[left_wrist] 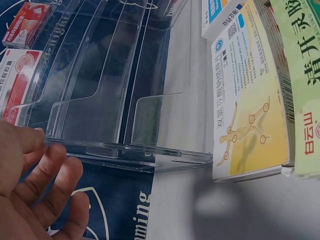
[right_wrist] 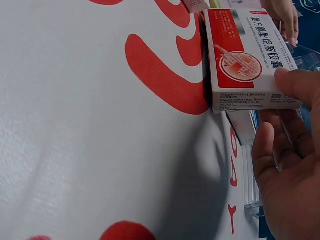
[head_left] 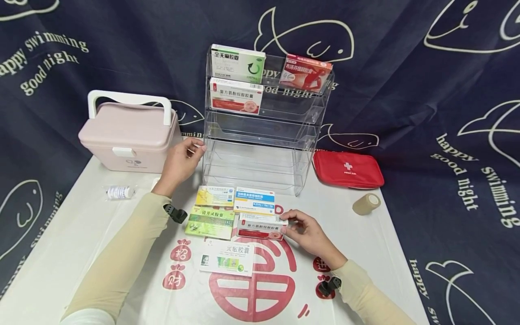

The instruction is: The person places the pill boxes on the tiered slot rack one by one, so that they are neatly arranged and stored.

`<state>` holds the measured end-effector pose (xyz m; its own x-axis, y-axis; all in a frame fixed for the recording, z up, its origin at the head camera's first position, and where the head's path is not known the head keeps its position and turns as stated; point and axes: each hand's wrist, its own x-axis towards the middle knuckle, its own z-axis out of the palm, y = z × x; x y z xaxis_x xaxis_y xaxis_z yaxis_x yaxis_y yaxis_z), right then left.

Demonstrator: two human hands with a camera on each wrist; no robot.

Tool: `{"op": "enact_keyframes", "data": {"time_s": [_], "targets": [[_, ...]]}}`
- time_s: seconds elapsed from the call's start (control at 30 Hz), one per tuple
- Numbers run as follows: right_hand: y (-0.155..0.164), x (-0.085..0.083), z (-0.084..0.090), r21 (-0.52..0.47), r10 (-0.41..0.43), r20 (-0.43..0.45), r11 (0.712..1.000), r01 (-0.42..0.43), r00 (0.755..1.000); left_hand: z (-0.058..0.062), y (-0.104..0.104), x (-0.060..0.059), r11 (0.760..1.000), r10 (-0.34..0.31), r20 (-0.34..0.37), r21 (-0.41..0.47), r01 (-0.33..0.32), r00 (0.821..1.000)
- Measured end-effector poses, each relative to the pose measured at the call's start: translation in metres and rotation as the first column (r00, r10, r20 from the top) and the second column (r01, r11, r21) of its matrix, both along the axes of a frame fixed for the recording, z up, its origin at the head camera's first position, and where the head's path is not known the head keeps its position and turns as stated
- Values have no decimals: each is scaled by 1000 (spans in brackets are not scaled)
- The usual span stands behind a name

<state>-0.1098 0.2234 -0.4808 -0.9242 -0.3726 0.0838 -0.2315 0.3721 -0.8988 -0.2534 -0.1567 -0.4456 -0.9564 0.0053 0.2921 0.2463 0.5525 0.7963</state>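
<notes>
My right hand (head_left: 310,232) pinches the near end of a red-and-white medicine box (head_left: 261,225), thumb on top and fingers curled against its short side, the box lying flat on the white table cover (head_left: 81,234) just in front of the clear acrylic rack (head_left: 260,149). My left hand (head_left: 180,160) rests against the rack's left front corner with relaxed, nearly straight fingers, holding nothing. The rack is tiered: its top shelf carries a green-and-white box (head_left: 237,63) on the left and a pink-red box (head_left: 305,72) on the right, the shelf below holds another red-and-white box (head_left: 235,95) at the left, and the lower shelves show only clear plastic. Between my hands lie four more boxes: a yellow one (head_left: 215,196) beside a blue-and-white one (head_left: 254,200), a green one (head_left: 210,222) touching the box I hold, and a white-and-green one (head_left: 227,257) nearest me. Left of the rack stands a pink lidded case (head_left: 127,135) with a white handle, closed, so I cannot tell what is inside. A red first-aid pouch (head_left: 348,169) lies zipped to the right, a tan bandage roll (head_left: 366,203) near it. A small wrapped white roll (head_left: 118,192) sits at the left. The cover bears large red characters; behind hangs a dark blue cloth (head_left: 426,90) printed with white fish and lettering.
</notes>
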Motion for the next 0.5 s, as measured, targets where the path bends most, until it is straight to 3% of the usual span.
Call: {"op": "enact_keyframes", "data": {"time_s": [0.23, 0.5], "targets": [[1, 0, 1, 11, -19, -74, 1000, 20, 997, 0, 1, 0, 1000, 2, 4, 3, -2, 1000], [2, 0, -2, 2, -4, -85, 1000, 4, 996, -1, 1, 0, 1000, 6, -5, 3, -6, 1000]]}}
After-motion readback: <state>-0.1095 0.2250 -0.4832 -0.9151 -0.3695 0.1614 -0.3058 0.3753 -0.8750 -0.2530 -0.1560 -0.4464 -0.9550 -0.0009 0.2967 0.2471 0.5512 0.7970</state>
